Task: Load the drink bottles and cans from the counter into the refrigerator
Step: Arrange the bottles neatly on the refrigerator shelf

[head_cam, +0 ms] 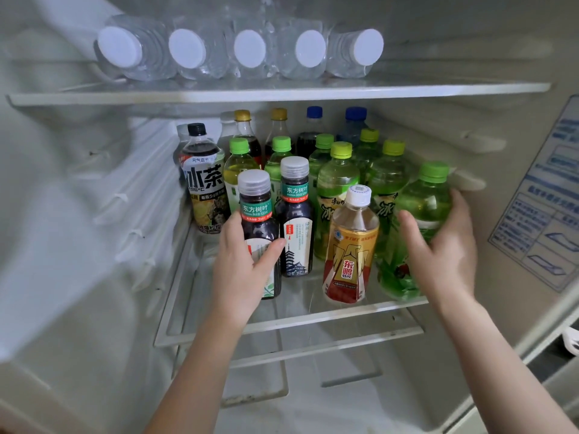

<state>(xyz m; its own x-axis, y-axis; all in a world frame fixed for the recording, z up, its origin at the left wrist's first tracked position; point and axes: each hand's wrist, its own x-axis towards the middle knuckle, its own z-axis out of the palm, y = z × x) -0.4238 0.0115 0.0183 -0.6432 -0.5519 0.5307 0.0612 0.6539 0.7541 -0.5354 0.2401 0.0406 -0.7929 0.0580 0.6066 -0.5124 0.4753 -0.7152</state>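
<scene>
The left hand [241, 267] covered the lower label of the dark tea bottle [255, 211] it gripped, and the right hand [445, 255] hid much of the side of the green bottle [429, 202] it held. The back-row bottles [314, 112] showed only caps and necks behind those in front, so their labels stayed unread. The sticker [545, 214] on the right wall ran off the picture's edge, its print too small to read, and a white object [571, 339] there was cut off.
</scene>
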